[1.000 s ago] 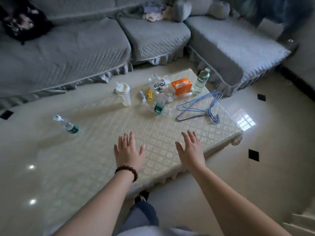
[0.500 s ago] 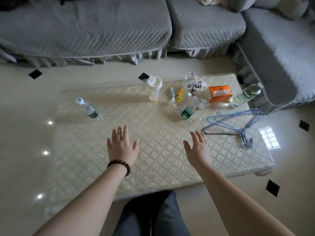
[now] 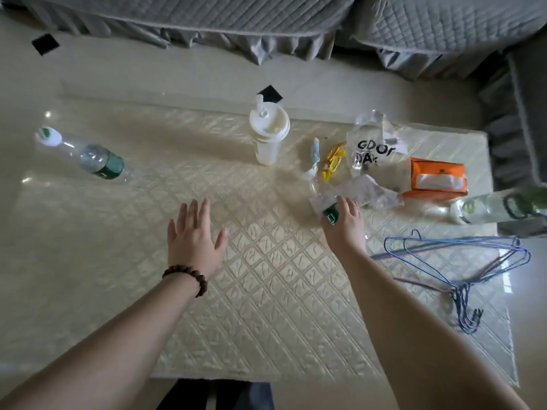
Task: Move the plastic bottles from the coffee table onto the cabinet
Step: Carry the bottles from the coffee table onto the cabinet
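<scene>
Three clear plastic bottles are on the glass coffee table [image 3: 266, 291]. One with a green label and white cap [image 3: 97, 162] lies at the far left. A crumpled one with a green label [image 3: 321, 202] lies in the middle. A third [image 3: 497, 207] lies at the right edge, blurred. My right hand [image 3: 344, 226] reaches over the crumpled bottle, fingers spread and laid on it, with the bottle still flat on the table. My left hand [image 3: 192, 235], above a bead bracelet, hovers open over the table's middle and holds nothing.
A white lidded cup with a straw [image 3: 268, 134] stands at the back. Beside it lie snack wrappers [image 3: 334, 161], a printed plastic bag [image 3: 373, 152] and an orange tissue pack [image 3: 435, 179]. Blue wire hangers [image 3: 461, 261] lie at the right. A grey sofa [image 3: 236, 19] runs behind.
My view has tilted down and closer to the table. My right hand has moved forward from mid-table onto the crumpled bottle. My left hand has stayed open, hovering.
</scene>
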